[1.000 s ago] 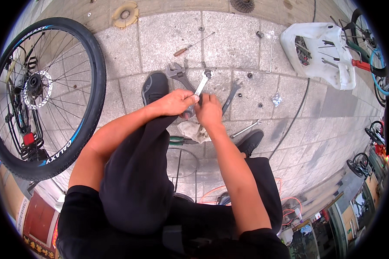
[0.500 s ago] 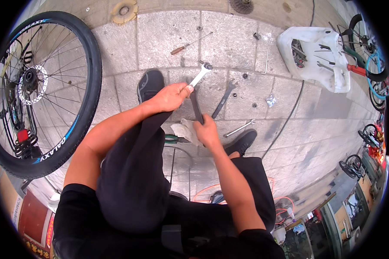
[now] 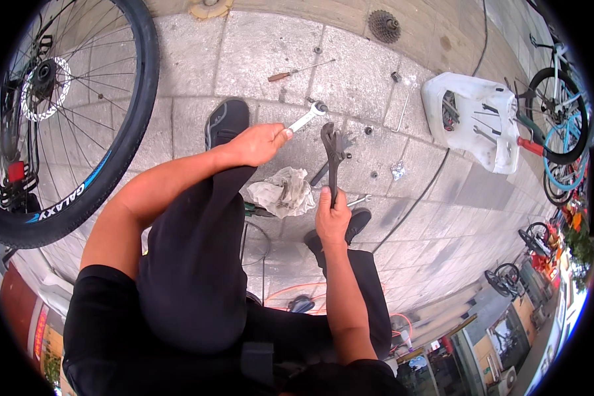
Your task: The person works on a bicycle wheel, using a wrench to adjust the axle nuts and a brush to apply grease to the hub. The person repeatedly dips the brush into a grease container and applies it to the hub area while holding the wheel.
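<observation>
My left hand [image 3: 261, 144] is closed around a silver wrench [image 3: 302, 121], which slants up to the right. At its far end sits a small dark metal part [image 3: 319, 107]; whether it is a nut or an axle piece I cannot make out. In my right hand [image 3: 333, 218] is a dark adjustable wrench [image 3: 332, 165], held nearly upright with its jaw just below that part and apart from it. A crumpled, stained white rag [image 3: 286, 190] lies on the paving between my hands. Green-handled pliers [image 3: 259, 210] show partly beneath the rag.
A bicycle wheel [image 3: 150, 72] stands at left. On the paving lie a screwdriver [image 3: 280, 76], a cog cassette [image 3: 385, 26], a hex key [image 3: 401, 117] and a small wrench [image 3: 360, 200]. A cut white plastic container [image 3: 437, 99] holds tools at right, near parked bicycles [image 3: 564, 132].
My right hand has moved right and slightly down, swinging the adjustable wrench upright and away from my left hand. My left hand keeps its grip. The view has shifted, uncovering more of the rag.
</observation>
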A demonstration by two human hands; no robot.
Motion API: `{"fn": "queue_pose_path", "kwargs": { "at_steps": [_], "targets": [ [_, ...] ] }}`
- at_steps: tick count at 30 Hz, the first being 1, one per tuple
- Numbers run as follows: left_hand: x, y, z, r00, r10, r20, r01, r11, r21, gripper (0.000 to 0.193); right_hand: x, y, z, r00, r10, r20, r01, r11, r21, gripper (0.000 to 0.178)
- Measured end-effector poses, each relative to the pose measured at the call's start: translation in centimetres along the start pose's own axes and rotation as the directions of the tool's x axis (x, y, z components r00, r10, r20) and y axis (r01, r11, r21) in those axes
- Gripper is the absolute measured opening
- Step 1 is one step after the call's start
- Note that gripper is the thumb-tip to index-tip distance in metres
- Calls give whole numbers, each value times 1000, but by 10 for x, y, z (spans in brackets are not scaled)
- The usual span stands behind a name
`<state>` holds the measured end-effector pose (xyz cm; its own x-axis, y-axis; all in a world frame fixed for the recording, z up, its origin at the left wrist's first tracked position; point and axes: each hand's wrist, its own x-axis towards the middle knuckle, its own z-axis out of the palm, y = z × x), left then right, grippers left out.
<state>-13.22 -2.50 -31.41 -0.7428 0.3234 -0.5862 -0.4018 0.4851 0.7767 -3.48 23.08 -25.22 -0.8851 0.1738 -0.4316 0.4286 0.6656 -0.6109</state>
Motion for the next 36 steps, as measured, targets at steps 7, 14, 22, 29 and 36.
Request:
{"fn": "queue_pose_path", "kwargs": {
  "at_steps": [7,14,22,29,36],
  "targets": [
    [-1,-4,1,998,57,13,-58,996,72,49,11,5,16,1000,-17,8,19,985,-170,29],
    [-1,-3,-3,998,49,35,-51,997,57,48,13,-52,-11,972,-197,-127,194,980,-35,29],
    [-2,-6,-2,995,100,20,-102,993,59,47,9,-102,-31,847,-431,-310,525,767,369,42],
    [-1,-6,-1,996,82,26,-83,995,57,48,10,-98,-27,819,-486,-306,569,757,320,44],
    [-1,-4,-2,998,50,45,-53,997,64,51,8,-95,-29,840,-472,-267,540,768,343,40]
  ]
}}
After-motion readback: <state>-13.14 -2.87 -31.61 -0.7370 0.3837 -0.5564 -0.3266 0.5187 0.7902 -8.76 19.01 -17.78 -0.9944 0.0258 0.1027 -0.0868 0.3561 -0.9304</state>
